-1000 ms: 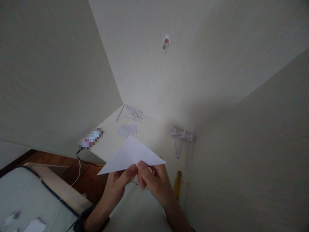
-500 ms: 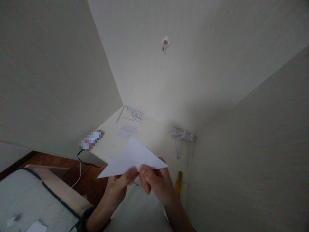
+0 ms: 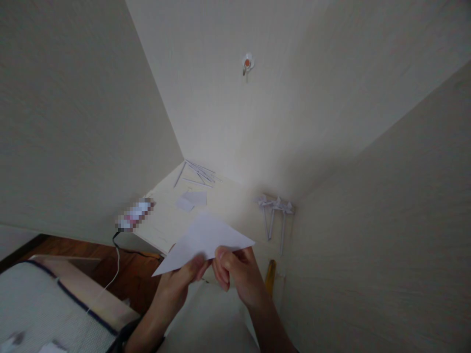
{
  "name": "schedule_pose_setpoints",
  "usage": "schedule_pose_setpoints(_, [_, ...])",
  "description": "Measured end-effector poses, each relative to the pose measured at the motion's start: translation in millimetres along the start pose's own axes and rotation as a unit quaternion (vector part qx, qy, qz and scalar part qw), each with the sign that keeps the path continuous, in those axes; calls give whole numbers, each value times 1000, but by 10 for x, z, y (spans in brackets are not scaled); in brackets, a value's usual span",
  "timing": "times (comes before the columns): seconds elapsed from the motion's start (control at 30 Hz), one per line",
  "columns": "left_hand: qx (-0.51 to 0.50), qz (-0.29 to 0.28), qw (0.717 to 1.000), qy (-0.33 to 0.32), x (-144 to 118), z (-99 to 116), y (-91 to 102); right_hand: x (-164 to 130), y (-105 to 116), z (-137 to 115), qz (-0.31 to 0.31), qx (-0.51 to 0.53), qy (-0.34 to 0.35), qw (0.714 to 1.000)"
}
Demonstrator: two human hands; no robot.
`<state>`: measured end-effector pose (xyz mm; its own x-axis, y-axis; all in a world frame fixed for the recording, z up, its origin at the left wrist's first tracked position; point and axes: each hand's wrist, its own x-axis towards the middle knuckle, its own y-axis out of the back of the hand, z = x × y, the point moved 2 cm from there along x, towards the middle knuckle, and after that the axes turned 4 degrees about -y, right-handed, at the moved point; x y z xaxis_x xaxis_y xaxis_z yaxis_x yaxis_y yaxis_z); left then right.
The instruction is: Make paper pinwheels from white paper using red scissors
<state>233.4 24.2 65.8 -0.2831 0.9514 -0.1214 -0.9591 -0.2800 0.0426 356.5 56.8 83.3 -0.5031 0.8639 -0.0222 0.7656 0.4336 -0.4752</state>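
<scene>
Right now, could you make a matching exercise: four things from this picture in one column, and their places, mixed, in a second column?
Things:
1. folded white paper triangle
2. thin rolled paper sticks
3. orange-centred wall hook
4. white cable

Places:
A. high on the far wall
B. pinched between left hand and right hand
C. hanging toward the wooden floor
D. far corner of the pale desk

Pairs: 1-B, 2-D, 3-A, 4-C
</scene>
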Motion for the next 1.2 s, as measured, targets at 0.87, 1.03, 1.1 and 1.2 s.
schedule_pose_setpoints(0.87, [-89,-67,994,9,27,222,43,-28,66,-19,74,56,44,995])
schedule_pose_setpoints(1.03, [-75,-81,994,-23,55,294,28,-28,82,-86,96,72,63,991])
schedule_pose_setpoints(1.1, [-83,-80,993,-25,63,310,24,-28,81,-101,98,76,67,990])
schedule_pose_setpoints(1.2, [-137,-81,987,-24,66,333,24,-31,81,-116,103,79,72,989])
